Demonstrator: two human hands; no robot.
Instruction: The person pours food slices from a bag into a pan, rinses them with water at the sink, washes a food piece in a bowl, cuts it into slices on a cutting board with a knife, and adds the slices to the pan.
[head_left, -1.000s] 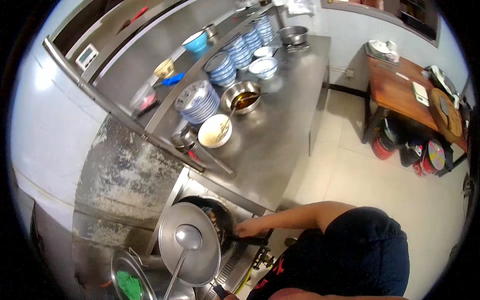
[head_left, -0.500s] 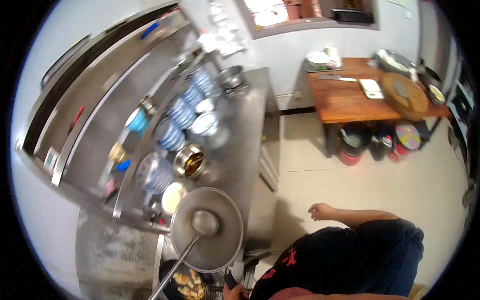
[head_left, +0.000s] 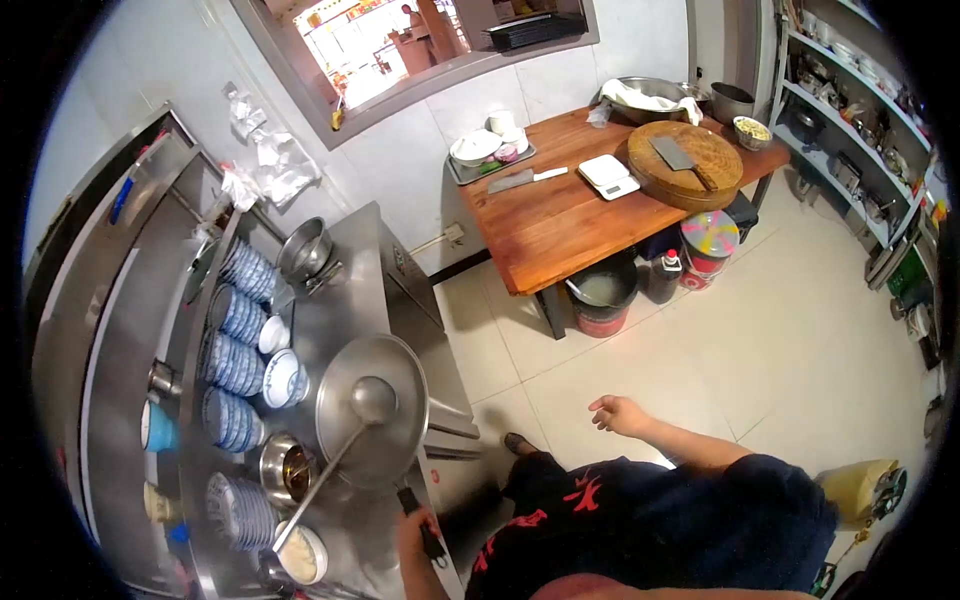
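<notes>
Left hand [head_left: 415, 537] has its fingers round the pan handle [head_left: 407, 499] — pan [head_left: 388, 447] lies straight out along it; right hand [head_left: 621, 415] loosely curled, empty, well apart.

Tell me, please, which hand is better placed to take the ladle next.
Probably the right hand: it looks empty, while the left hand grips the handle of the pan that the ladle rests in.

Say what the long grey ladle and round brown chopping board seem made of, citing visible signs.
Long grey ladle: probably steel, smooth, judging by its bowl's soft metallic sheen. Round brown chopping board: apparently wood, matte, judging by its patchy tan surface.
</notes>
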